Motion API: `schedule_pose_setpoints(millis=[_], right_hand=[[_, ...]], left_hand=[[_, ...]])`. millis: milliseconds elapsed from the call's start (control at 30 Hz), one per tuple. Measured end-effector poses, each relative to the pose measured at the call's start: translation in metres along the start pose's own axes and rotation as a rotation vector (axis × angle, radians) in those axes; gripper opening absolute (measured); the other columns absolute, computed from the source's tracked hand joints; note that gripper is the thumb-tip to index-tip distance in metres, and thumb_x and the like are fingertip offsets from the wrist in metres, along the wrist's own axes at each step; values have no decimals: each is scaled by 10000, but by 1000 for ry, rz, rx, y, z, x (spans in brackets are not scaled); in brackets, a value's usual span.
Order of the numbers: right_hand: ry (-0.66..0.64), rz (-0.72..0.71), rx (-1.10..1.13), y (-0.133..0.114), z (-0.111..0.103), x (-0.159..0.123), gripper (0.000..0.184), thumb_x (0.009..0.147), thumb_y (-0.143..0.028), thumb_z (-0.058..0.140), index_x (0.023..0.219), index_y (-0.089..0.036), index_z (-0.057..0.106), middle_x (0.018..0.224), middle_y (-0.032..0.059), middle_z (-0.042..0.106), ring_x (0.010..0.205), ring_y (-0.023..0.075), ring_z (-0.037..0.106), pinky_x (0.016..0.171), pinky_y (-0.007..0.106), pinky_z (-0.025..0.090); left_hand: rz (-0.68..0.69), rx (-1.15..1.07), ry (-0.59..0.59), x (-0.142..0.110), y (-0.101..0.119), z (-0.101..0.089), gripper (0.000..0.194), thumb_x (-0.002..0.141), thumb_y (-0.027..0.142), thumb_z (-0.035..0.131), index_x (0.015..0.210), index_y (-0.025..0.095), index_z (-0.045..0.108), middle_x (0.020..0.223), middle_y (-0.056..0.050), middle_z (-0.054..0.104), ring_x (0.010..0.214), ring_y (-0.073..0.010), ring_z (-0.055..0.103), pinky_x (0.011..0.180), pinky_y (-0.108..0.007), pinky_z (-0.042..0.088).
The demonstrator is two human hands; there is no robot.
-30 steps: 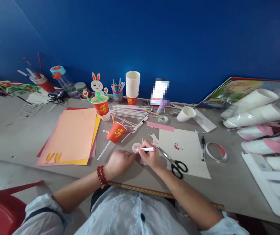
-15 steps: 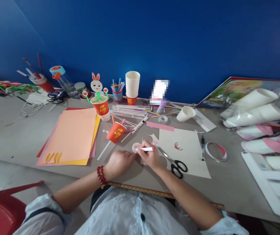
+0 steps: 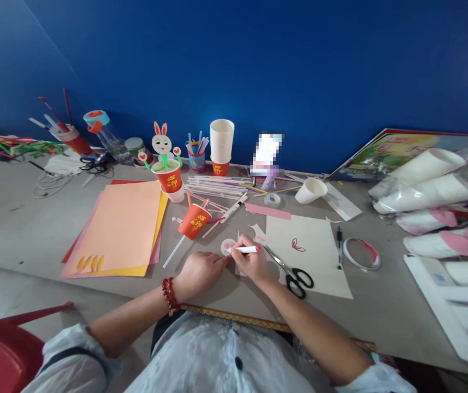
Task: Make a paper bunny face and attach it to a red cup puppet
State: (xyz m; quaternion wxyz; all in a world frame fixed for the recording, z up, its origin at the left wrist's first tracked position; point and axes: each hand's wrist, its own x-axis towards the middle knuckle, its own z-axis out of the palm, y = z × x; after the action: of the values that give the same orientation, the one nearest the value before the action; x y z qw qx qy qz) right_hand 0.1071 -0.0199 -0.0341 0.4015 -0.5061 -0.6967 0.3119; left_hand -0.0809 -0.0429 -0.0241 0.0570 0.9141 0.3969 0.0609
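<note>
A small white paper circle (image 3: 224, 248) with pink colouring lies on the table in front of me. My left hand (image 3: 203, 274), with a red bead bracelet on the wrist, rests beside it, fingers together and their tips at the circle's lower edge. In my right hand (image 3: 253, 263) is a white marker (image 3: 247, 249) with a red end, its tip down on the circle. Black-handled scissors (image 3: 295, 277) lie just right of that hand, partly over a white sheet (image 3: 315, 256) with a small red-and-black leaf-like drawing (image 3: 297, 245). Paper offcuts (image 3: 274, 270) surround the right hand.
A tilted red cup (image 3: 195, 221) with straws stands left of centre, before a rabbit-decorated cup (image 3: 167, 176). Coloured sheets (image 3: 127, 218) lie left. Stacked cups (image 3: 221, 139) stand behind loose straws (image 3: 217, 185). A tape roll (image 3: 361, 253) and black pen (image 3: 339, 248) lie right.
Both hands stay in nearly the same place. The marker tip has shifted only slightly on the paper circle.
</note>
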Motion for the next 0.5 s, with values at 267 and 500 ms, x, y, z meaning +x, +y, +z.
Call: schedule_pose_setpoints(millis=[267, 500], right_hand=[[7, -6, -12, 2, 1, -1, 194, 855, -252, 533, 687, -241, 436, 602, -39, 531, 554, 133, 499, 559, 229, 380], [15, -13, 28, 1, 0, -1, 193, 858, -252, 528, 685, -240, 443, 601, -37, 523, 551, 133, 502, 555, 226, 393]], left_hand=[[2, -14, -3, 0, 0, -1, 269, 989, 189, 425, 1139, 177, 649, 797, -50, 716, 705, -180, 685, 615, -261, 512], [1, -7, -4, 0, 0, -1, 269, 986, 187, 429, 1152, 177, 640, 783, -48, 711, 692, -187, 685, 596, -268, 497]])
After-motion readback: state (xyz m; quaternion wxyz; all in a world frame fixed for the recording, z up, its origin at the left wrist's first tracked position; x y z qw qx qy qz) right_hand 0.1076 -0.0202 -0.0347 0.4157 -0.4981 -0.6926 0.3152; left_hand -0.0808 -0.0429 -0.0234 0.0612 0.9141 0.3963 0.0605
